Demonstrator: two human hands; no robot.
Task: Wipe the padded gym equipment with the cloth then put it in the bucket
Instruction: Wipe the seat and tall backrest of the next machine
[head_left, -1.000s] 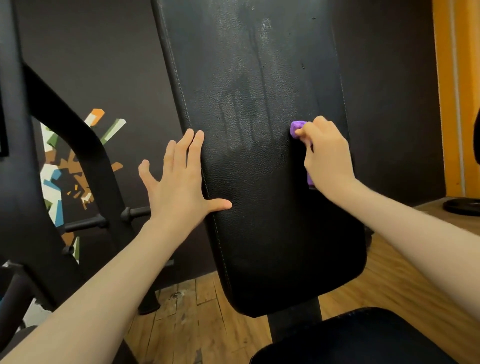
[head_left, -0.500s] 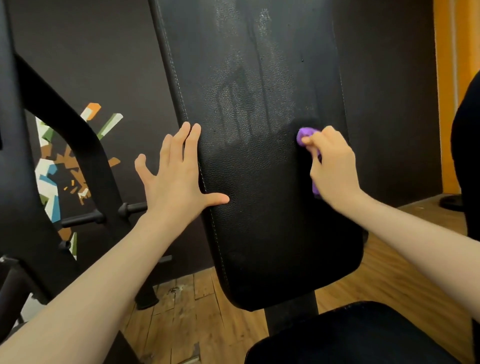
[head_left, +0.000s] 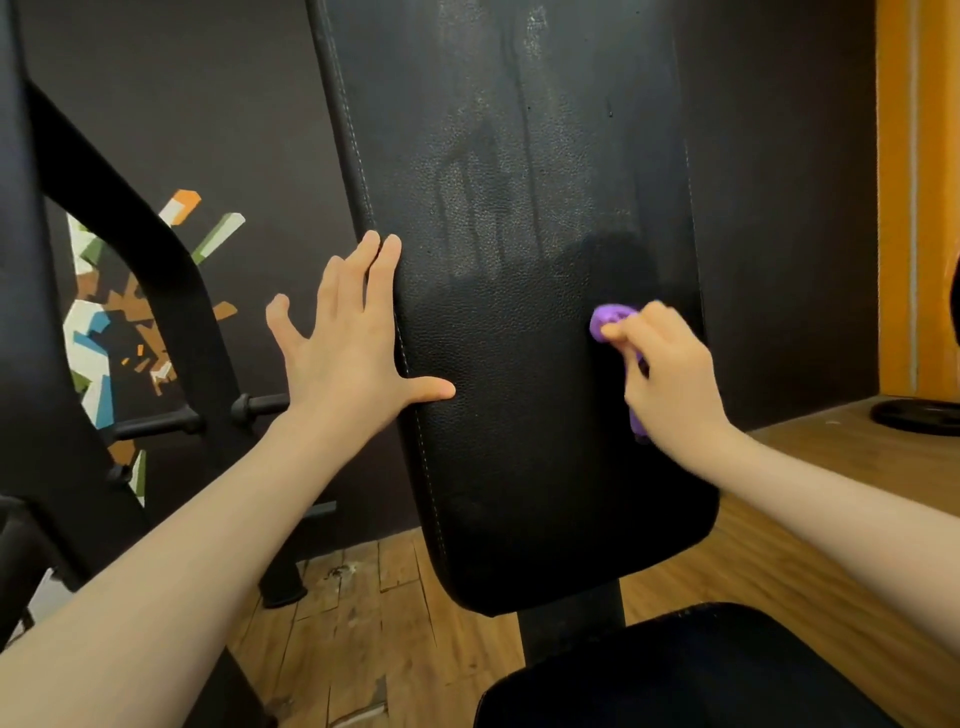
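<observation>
Mid-wipe: right hand grip clenched on crumpled purple cloth against upright black padded backrest, left hand released, flat, bracing its edge; next probably wiping lower, bucket unseen.

Two bare hands are showing, the left hand and the right hand. One purple cloth, two black pads, the back pad and seat pad, and one weight plate are appearing.

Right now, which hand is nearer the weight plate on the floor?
Right. The right hand, gripping the purple cloth, is at the pad's right side toward the weight plate; the left hand presses its opposite edge.
</observation>
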